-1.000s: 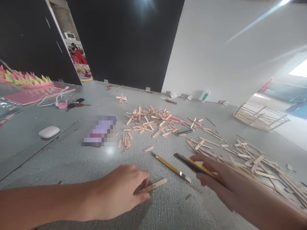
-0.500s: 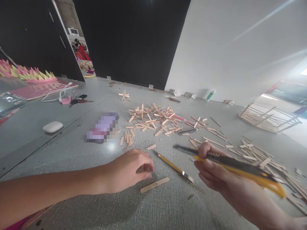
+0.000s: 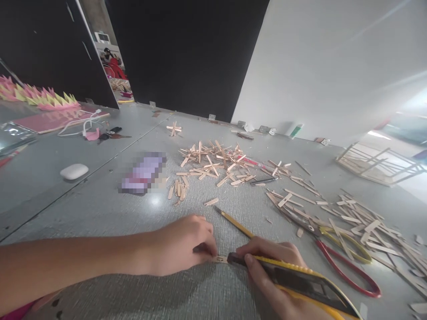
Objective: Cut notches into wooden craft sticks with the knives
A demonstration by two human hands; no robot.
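My right hand (image 3: 271,273) is wrapped round a yellow and black utility knife (image 3: 296,280). The knife's front end meets a wooden craft stick (image 3: 220,259) that has a small dark outline drawn on it. My left hand (image 3: 187,242) pinches the stick's left end between thumb and fingers, close to the table top. Most of the stick is hidden by my fingers and the knife. Just beyond both hands lies a slim craft knife (image 3: 233,221) with a yellow handle, its rear part covered by my right hand.
A heap of cut wooden sticks (image 3: 213,160) lies ahead. Scissors (image 3: 347,262) with red and yellow handles rest among stick scraps (image 3: 370,229) at right. A blurred purple object (image 3: 143,173) and a white rounded case (image 3: 74,171) are at left. A small stick frame (image 3: 376,162) stands far right.
My right hand has brought the utility knife left and down onto the craft stick, uncovering the scissors. My left hand has closed on the stick, which lay loose on the table before.
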